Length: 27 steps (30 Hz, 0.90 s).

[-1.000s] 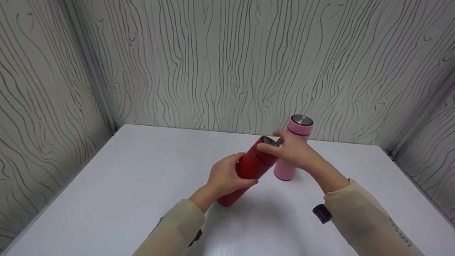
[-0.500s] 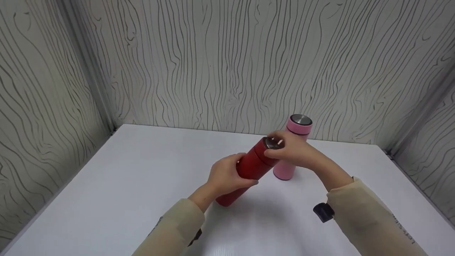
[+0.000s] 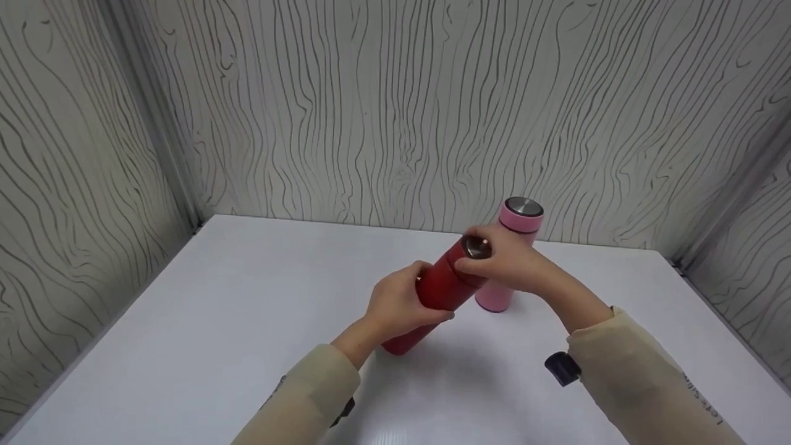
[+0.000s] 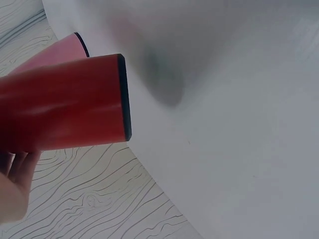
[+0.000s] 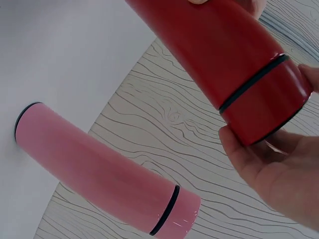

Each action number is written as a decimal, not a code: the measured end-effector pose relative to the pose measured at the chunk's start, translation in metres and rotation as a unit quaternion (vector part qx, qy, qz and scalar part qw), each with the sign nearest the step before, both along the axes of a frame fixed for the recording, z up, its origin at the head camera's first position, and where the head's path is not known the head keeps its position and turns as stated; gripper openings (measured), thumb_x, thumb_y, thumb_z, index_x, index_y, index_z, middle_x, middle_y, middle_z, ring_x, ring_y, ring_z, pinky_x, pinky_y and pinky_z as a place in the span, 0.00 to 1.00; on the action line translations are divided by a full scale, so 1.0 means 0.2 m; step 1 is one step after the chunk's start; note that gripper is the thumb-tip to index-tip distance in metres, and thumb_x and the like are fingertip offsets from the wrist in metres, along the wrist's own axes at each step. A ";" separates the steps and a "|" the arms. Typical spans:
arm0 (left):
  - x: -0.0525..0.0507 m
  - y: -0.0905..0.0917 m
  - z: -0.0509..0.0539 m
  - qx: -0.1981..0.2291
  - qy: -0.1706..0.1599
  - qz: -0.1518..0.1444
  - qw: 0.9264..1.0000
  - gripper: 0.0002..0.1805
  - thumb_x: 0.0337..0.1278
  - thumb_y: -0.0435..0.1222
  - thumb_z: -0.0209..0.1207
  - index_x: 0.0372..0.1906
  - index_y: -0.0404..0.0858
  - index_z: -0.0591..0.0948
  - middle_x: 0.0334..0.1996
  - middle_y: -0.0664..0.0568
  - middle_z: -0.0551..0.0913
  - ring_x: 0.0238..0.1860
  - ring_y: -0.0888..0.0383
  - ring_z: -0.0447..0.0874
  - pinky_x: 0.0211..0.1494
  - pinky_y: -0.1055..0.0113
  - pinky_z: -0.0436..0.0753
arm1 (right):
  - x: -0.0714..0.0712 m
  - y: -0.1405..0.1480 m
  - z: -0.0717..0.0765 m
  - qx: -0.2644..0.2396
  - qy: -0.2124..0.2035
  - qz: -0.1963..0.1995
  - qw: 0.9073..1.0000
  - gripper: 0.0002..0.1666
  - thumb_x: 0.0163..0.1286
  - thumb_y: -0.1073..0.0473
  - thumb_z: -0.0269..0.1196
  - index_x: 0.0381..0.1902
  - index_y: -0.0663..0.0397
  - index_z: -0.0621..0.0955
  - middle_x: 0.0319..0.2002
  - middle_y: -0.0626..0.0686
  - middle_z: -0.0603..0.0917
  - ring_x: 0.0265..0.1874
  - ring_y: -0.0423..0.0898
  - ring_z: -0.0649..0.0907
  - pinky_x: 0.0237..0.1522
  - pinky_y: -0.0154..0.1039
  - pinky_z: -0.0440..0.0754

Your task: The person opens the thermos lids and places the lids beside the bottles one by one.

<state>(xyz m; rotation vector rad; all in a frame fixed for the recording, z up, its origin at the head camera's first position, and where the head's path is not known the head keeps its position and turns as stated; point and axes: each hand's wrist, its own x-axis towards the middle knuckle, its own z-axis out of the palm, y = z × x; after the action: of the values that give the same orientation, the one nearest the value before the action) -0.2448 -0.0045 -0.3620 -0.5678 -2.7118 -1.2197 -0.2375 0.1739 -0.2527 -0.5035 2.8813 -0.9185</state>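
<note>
My left hand grips the body of a red thermos bottle, its fingers wrapped around the middle. The bottle leans to the upper right, and its dark base edge hangs off the table in the left wrist view. With thumb and fingers on either side, my right hand grips the red cap at the top end. A dark seam runs between cap and body. Behind my right hand a pink thermos bottle stands upright, partly hidden by that hand, with a silver disc on its lid.
The white tabletop lies under both hands. A wood-grain patterned wall rises along the table's back edge, and similar panels close in the left and right sides. The pink bottle stands close to the right hand.
My right hand's thumb and fingers have shifted around the cap, from lying across its top to gripping its sides. The red bottle and left hand have moved slightly right. The pink bottle stays put.
</note>
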 end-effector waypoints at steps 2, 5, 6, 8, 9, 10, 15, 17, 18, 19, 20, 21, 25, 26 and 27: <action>0.00 0.00 0.00 0.002 0.000 -0.004 1.000 0.34 0.40 0.51 0.70 0.56 0.50 0.71 0.47 0.59 0.80 0.48 0.60 0.77 0.47 0.62 0.82 | 0.00 0.00 0.00 -0.010 -0.004 0.024 1.000 0.33 0.63 0.54 0.59 0.62 0.65 0.67 0.58 0.63 0.73 0.58 0.60 0.74 0.56 0.55 0.75; 0.00 -0.01 -0.01 0.002 0.003 -0.001 1.000 0.34 0.41 0.51 0.69 0.56 0.49 0.71 0.47 0.58 0.80 0.48 0.59 0.78 0.47 0.62 0.82 | 0.01 0.00 0.01 0.002 -0.005 0.001 1.000 0.41 0.62 0.48 0.60 0.66 0.63 0.63 0.61 0.65 0.70 0.61 0.62 0.71 0.59 0.57 0.72; -0.01 -0.01 0.00 0.002 0.002 0.001 1.000 0.34 0.41 0.51 0.69 0.57 0.49 0.71 0.48 0.58 0.80 0.48 0.59 0.77 0.47 0.62 0.82 | 0.01 0.00 0.02 0.010 -0.007 -0.017 1.000 0.43 0.62 0.44 0.61 0.67 0.63 0.62 0.61 0.65 0.70 0.61 0.62 0.72 0.58 0.57 0.72; -0.01 -0.01 0.00 0.002 0.002 0.007 1.000 0.34 0.41 0.51 0.69 0.57 0.50 0.70 0.48 0.59 0.80 0.49 0.59 0.77 0.47 0.61 0.82 | 0.01 -0.01 0.02 0.026 -0.011 -0.053 0.998 0.46 0.60 0.37 0.60 0.65 0.63 0.64 0.59 0.65 0.73 0.59 0.62 0.74 0.57 0.57 0.74; -0.01 -0.01 0.00 0.003 0.002 0.009 1.000 0.34 0.41 0.51 0.69 0.57 0.50 0.70 0.48 0.58 0.80 0.49 0.59 0.77 0.47 0.61 0.82 | 0.01 -0.01 0.02 0.034 -0.011 -0.067 0.997 0.46 0.60 0.35 0.59 0.64 0.63 0.65 0.58 0.65 0.74 0.57 0.61 0.75 0.56 0.56 0.75; -0.01 -0.01 0.00 0.003 0.003 0.011 1.000 0.34 0.41 0.51 0.69 0.57 0.50 0.70 0.48 0.59 0.80 0.49 0.59 0.77 0.47 0.61 0.82 | 0.01 -0.01 0.01 0.037 -0.012 -0.075 0.996 0.45 0.59 0.34 0.59 0.62 0.63 0.67 0.56 0.65 0.76 0.56 0.61 0.76 0.55 0.55 0.76; -0.01 -0.02 0.01 0.010 0.006 0.006 1.000 0.34 0.40 0.50 0.69 0.56 0.50 0.71 0.47 0.59 0.80 0.48 0.60 0.77 0.47 0.62 0.82 | 0.00 -0.01 0.01 0.012 -0.008 -0.044 0.999 0.32 0.63 0.45 0.58 0.56 0.62 0.71 0.50 0.62 0.78 0.51 0.58 0.78 0.52 0.52 0.79; -0.01 -0.02 0.01 0.015 0.006 0.005 1.000 0.34 0.40 0.50 0.69 0.56 0.50 0.71 0.47 0.59 0.80 0.48 0.60 0.77 0.47 0.62 0.82 | 0.00 -0.01 0.01 -0.004 -0.003 -0.012 1.000 0.30 0.62 0.51 0.58 0.58 0.62 0.70 0.52 0.62 0.77 0.53 0.58 0.77 0.53 0.53 0.78; -0.01 -0.02 0.01 0.018 0.008 0.005 1.000 0.34 0.40 0.50 0.69 0.56 0.50 0.71 0.47 0.59 0.80 0.48 0.60 0.77 0.47 0.62 0.82 | 0.00 -0.01 0.01 -0.011 0.000 0.005 1.000 0.31 0.62 0.54 0.57 0.60 0.63 0.68 0.54 0.62 0.75 0.54 0.58 0.75 0.53 0.53 0.78; -0.01 -0.02 0.01 0.020 0.009 0.005 1.000 0.34 0.41 0.50 0.69 0.56 0.50 0.71 0.47 0.59 0.80 0.48 0.60 0.77 0.47 0.62 0.82 | 0.01 -0.01 0.01 -0.016 0.001 0.017 1.000 0.33 0.61 0.56 0.57 0.62 0.63 0.66 0.56 0.63 0.74 0.56 0.59 0.74 0.55 0.54 0.77; -0.01 -0.02 0.01 0.022 0.009 0.006 1.000 0.34 0.41 0.50 0.69 0.57 0.50 0.71 0.47 0.59 0.80 0.48 0.59 0.78 0.47 0.62 0.82 | 0.01 -0.01 0.02 -0.019 0.001 0.024 1.000 0.35 0.61 0.57 0.57 0.65 0.64 0.64 0.58 0.63 0.72 0.58 0.61 0.73 0.56 0.56 0.76; -0.01 -0.02 0.01 0.021 0.008 0.008 1.000 0.34 0.41 0.50 0.69 0.57 0.50 0.71 0.48 0.59 0.80 0.48 0.59 0.77 0.48 0.61 0.82 | 0.02 -0.01 0.02 -0.018 0.001 0.022 1.000 0.37 0.61 0.56 0.57 0.66 0.63 0.62 0.60 0.64 0.71 0.59 0.62 0.72 0.57 0.56 0.75; -0.01 -0.02 0.01 0.010 0.010 0.018 1.000 0.35 0.40 0.51 0.69 0.58 0.51 0.71 0.49 0.59 0.80 0.49 0.59 0.77 0.48 0.61 0.82 | 0.02 -0.03 0.03 0.011 -0.001 -0.032 0.999 0.47 0.62 0.42 0.59 0.70 0.63 0.57 0.62 0.66 0.68 0.61 0.63 0.71 0.58 0.59 0.72; -0.01 -0.02 0.01 0.006 0.012 0.020 1.000 0.35 0.40 0.51 0.69 0.58 0.51 0.71 0.49 0.59 0.80 0.50 0.59 0.77 0.49 0.60 0.82 | 0.01 -0.03 0.03 0.018 -0.001 -0.048 0.999 0.48 0.61 0.39 0.59 0.69 0.63 0.58 0.61 0.66 0.70 0.60 0.62 0.72 0.57 0.58 0.74; -0.01 -0.02 0.01 0.001 0.014 0.023 1.000 0.35 0.40 0.51 0.69 0.58 0.51 0.71 0.49 0.59 0.80 0.50 0.59 0.77 0.49 0.61 0.82 | 0.01 -0.03 0.03 0.024 -0.002 -0.063 0.998 0.48 0.60 0.36 0.59 0.67 0.62 0.61 0.59 0.66 0.72 0.57 0.61 0.74 0.55 0.56 0.76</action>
<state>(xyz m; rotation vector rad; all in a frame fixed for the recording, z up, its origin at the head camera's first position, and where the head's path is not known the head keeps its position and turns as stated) -0.2467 -0.0088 -0.3605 -0.5166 -2.6841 -1.1943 -0.2351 0.1675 -0.2469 -0.3199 2.9528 -0.8631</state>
